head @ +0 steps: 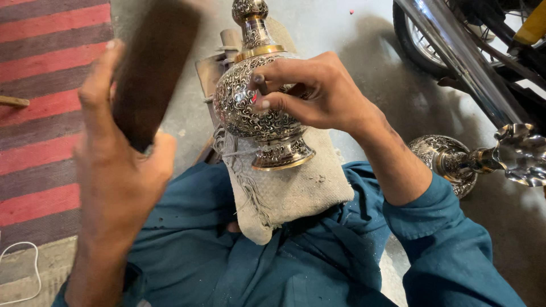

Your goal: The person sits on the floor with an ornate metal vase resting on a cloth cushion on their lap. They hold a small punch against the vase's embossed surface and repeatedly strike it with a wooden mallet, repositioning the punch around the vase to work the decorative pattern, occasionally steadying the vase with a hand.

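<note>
Engraved metal vase point(256, 108), silver-toned with a brass band near the neck, is laid on its side over a pale woven cloth point(290, 187) draped across the lap and a wooden support, foot pointing toward the body. It's pinned in place by the right hand point(318, 94), whose fingers are also closed around a small punch or chisel point(260, 84) with its tip set against the patterned belly. A dark wooden block point(151, 68) is gripped tight in the left hand point(114, 165) and held raised, a bit blurred, off to the side above the vase.

For this kind of chasing step, best results are probably got when the tool is kept steady and square to the curve, the vase is pressed firmly into the cloth so it can't roll, and the block is brought down in light, even taps rather than hard ones. Fingertips are best kept clear of the tool's top.

A second ornate piece point(449, 162) with a scalloped metal top is lying on the concrete floor point(352, 40) to the right, near a motorcycle wheel point(421, 40). A red striped mat point(40, 113) is spread on the left.
</note>
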The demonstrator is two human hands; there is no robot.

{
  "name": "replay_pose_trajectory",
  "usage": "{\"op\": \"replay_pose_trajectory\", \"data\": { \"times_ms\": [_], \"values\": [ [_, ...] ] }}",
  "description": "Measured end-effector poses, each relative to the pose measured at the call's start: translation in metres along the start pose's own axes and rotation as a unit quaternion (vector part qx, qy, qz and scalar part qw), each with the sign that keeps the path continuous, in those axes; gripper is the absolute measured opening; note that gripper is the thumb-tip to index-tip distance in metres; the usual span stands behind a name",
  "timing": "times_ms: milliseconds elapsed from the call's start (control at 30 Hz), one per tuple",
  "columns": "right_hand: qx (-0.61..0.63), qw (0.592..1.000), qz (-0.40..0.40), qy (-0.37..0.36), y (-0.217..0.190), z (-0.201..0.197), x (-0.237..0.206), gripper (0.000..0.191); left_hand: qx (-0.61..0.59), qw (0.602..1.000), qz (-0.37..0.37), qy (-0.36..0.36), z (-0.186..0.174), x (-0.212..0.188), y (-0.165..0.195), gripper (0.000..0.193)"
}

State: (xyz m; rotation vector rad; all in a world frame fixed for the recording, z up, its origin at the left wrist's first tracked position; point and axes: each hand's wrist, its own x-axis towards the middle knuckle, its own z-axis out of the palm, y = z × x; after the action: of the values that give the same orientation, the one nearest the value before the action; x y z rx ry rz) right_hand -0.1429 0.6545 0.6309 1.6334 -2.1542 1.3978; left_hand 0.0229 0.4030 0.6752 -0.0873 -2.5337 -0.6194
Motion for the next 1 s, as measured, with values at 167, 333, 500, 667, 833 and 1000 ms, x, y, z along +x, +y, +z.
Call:
{"op": "replay_pose_trajectory", "data": {
  "times_ms": [167,333,500,667,833,1000],
  "values": [
    [0.017,1.000,-0.021,-0.012,0.002,-0.002,0.001,0.020,0.244,0.968,0.055,-0.004,0.003,-0.001,-0.001,0.072],
    [0.013,1.000,-0.009,-0.016,0.002,-0.002,0.003,0.024,0.187,0.981,0.059,0.013,0.003,0.000,-0.002,0.071],
    [0.001,1.000,0.008,-0.013,0.001,-0.002,0.005,0.024,0.087,0.994,0.059,0.009,-0.001,-0.001,-0.006,0.082],
    [0.006,1.000,0.013,-0.006,0.000,-0.004,0.004,0.025,0.040,0.999,0.009,0.025,0.001,-0.002,-0.007,0.075],
    [0.034,0.999,-0.023,-0.023,0.002,-0.004,0.007,0.026,0.145,0.989,0.009,0.006,0.002,-0.002,-0.007,0.072],
    [0.038,0.998,-0.007,-0.040,0.002,-0.007,0.005,0.025,0.244,0.969,0.006,-0.029,0.007,0.001,-0.011,0.062]
  ]
}}
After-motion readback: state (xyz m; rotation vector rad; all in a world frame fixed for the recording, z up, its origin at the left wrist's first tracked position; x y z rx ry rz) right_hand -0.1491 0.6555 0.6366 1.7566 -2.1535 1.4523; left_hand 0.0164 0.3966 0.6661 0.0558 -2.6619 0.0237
